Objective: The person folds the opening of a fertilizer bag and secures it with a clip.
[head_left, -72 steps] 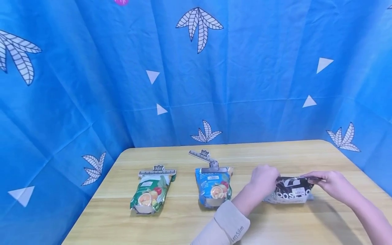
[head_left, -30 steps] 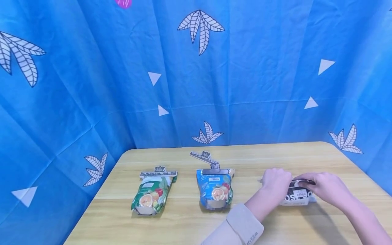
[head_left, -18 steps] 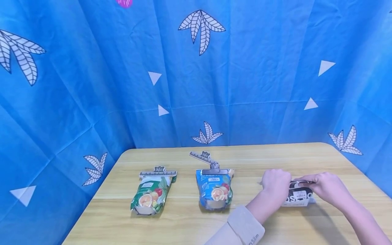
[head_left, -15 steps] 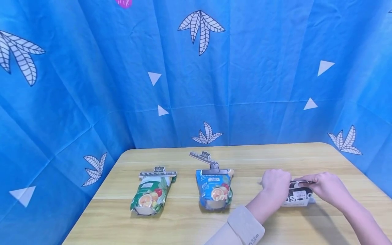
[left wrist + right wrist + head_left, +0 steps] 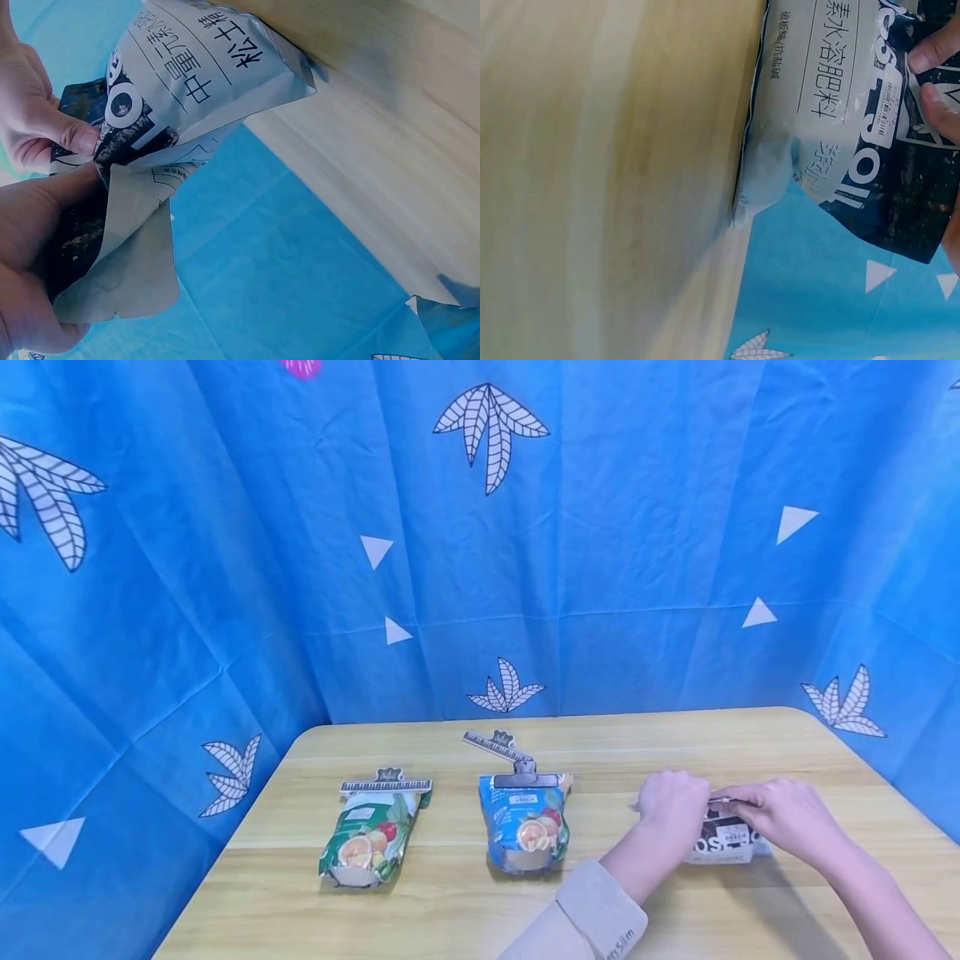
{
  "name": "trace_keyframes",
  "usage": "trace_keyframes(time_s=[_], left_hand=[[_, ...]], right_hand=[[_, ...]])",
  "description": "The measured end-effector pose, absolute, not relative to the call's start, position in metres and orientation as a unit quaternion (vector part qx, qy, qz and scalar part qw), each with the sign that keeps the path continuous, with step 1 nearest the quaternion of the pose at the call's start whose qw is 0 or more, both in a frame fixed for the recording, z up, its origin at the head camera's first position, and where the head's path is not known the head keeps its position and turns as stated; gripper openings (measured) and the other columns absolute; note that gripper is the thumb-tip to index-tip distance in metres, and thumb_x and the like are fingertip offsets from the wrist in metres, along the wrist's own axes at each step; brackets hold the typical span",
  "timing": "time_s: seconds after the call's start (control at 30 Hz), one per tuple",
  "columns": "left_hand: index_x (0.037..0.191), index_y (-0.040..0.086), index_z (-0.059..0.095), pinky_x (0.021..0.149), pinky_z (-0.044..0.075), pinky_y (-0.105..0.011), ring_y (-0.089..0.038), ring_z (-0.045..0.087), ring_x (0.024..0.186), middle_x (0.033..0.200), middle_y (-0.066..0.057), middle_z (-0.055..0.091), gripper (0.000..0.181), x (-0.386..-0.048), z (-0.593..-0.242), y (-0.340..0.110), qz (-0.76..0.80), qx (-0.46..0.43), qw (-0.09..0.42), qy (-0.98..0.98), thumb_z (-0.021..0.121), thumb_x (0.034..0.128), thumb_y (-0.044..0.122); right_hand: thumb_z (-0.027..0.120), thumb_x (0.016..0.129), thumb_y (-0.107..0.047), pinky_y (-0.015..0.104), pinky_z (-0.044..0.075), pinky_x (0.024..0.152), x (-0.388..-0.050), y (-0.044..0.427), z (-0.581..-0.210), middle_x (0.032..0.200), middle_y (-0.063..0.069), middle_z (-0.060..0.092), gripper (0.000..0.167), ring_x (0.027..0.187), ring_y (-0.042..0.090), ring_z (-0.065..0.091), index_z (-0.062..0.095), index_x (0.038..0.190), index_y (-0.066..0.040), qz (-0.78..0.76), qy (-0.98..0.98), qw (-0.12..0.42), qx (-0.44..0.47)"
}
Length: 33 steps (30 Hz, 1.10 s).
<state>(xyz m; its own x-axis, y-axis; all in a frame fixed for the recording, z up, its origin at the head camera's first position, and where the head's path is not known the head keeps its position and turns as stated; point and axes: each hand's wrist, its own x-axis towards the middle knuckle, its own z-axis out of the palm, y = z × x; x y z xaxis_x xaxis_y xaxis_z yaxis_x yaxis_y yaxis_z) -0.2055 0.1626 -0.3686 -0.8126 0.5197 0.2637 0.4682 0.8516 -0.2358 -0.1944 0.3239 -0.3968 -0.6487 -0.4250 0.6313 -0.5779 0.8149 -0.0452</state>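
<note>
A black-and-white plastic bag with printed lettering [image 5: 726, 847] stands at the right of the table. At its top edge, my left hand [image 5: 671, 810] and right hand [image 5: 787, 817] pinch the black part close to each other. The left wrist view shows this bag [image 5: 202, 64] with its top creased between the fingers, and a pale grey flap hanging to one side. In the right wrist view, the bag's printed front [image 5: 825, 97] carries a white barcode label, and fingertips press its black top. My left hand hides part of the bag in the head view.
Left of the hands lies a blue fruit-print bag [image 5: 525, 827] with a black clip [image 5: 527, 774] whose piano-keyboard strip tilts up. Further left is a green fruit-print bag [image 5: 367, 843] under a similar clip [image 5: 386, 783]. A blue patterned curtain [image 5: 637, 527] surrounds the wooden table [image 5: 450, 918].
Both hands have drawn closer together along the bag's top: the left moved right and the right moved left. The clipped bags have stayed in place.
</note>
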Motion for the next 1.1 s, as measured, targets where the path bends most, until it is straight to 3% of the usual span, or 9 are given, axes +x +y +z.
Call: trace_keyframes(time_s=[0.1,0.2,0.3,0.37,0.43,0.63,0.73,0.93,1.1], left_hand=[[0.080,0.041,0.066,0.045,0.039,-0.019,-0.001,0.048,0.055,0.067,0.019,0.058,0.008,-0.208,-0.369,0.158,0.080,-0.284,0.160,-0.942,0.061,0.0849,0.044],[0.086,0.040,0.068,0.047,0.041,-0.018,-0.001,0.052,0.058,0.072,0.019,0.060,0.027,-0.213,-0.368,0.154,0.084,-0.317,0.146,-0.933,0.047,0.0855,0.058],[0.091,0.040,0.067,0.048,0.042,-0.018,0.000,0.050,0.060,0.073,0.018,0.059,0.039,-0.215,-0.365,0.151,0.096,-0.337,0.120,-0.929,0.035,0.0868,0.061],[0.093,0.041,0.066,0.048,0.041,-0.018,0.000,0.046,0.058,0.071,0.018,0.056,0.038,-0.215,-0.364,0.151,0.098,-0.339,0.106,-0.929,0.033,0.0899,0.058],[0.095,0.042,0.066,0.048,0.040,-0.018,-0.001,0.043,0.056,0.068,0.017,0.054,0.033,-0.214,-0.362,0.151,0.100,-0.339,0.100,-0.930,0.035,0.0918,0.055],[0.092,0.041,0.067,0.048,0.040,-0.019,-0.002,0.045,0.057,0.068,0.017,0.056,0.031,-0.215,-0.361,0.152,0.085,-0.338,0.101,-0.932,0.038,0.0925,0.053],[0.097,0.040,0.066,0.050,0.040,-0.019,-0.001,0.045,0.059,0.070,0.017,0.055,0.028,-0.216,-0.362,0.152,0.090,-0.348,0.096,-0.928,0.040,0.0941,0.050],[0.104,0.037,0.066,0.057,0.039,-0.016,0.000,0.047,0.065,0.076,0.018,0.058,0.032,-0.219,-0.363,0.141,0.034,-0.374,0.074,-0.924,0.037,0.0956,0.047],[0.101,0.035,0.067,0.061,0.040,-0.016,0.000,0.050,0.069,0.080,0.019,0.061,0.031,-0.217,-0.364,0.135,0.000,-0.373,0.084,-0.924,0.039,0.0957,0.046]], right_hand=[[0.072,0.065,-0.005,0.017,0.021,0.038,-0.193,0.323,-0.397,0.057,-0.013,0.057,0.019,0.044,-0.007,0.023,0.072,0.084,-0.009,0.127,-0.904,0.302,0.274],[0.071,0.073,-0.006,0.019,0.029,0.040,-0.189,0.324,-0.395,0.069,-0.009,0.064,0.019,0.046,-0.005,0.036,0.072,0.091,-0.012,0.132,-0.915,0.273,0.264],[0.066,0.083,-0.013,0.028,0.044,0.050,-0.184,0.323,-0.391,0.086,-0.006,0.068,0.018,0.062,0.008,0.059,0.071,0.100,-0.018,0.146,-0.933,0.226,0.240],[0.061,0.089,-0.018,0.038,0.049,0.060,-0.182,0.322,-0.389,0.096,-0.004,0.068,0.018,0.080,0.019,0.064,0.069,0.105,-0.021,0.156,-0.942,0.199,0.222],[0.059,0.090,-0.019,0.043,0.049,0.064,-0.182,0.322,-0.388,0.098,-0.003,0.068,0.018,0.084,0.025,0.064,0.069,0.105,-0.020,0.162,-0.945,0.187,0.214],[0.060,0.088,-0.013,0.041,0.049,0.059,-0.185,0.324,-0.389,0.090,0.000,0.069,0.015,0.074,0.021,0.064,0.070,0.099,-0.016,0.158,-0.938,0.209,0.227],[0.061,0.088,-0.012,0.042,0.050,0.064,-0.185,0.325,-0.390,0.092,-0.003,0.069,0.017,0.078,0.016,0.064,0.070,0.100,-0.018,0.176,-0.935,0.207,0.226],[0.061,0.088,-0.010,0.024,0.048,0.074,-0.182,0.330,-0.386,0.097,-0.009,0.067,0.020,0.089,0.007,0.061,0.071,0.103,-0.020,0.216,-0.932,0.177,0.229],[0.063,0.087,-0.011,0.035,0.050,0.070,-0.181,0.329,-0.385,0.093,-0.005,0.068,0.018,0.084,0.009,0.062,0.072,0.100,-0.019,0.201,-0.935,0.186,0.225]])
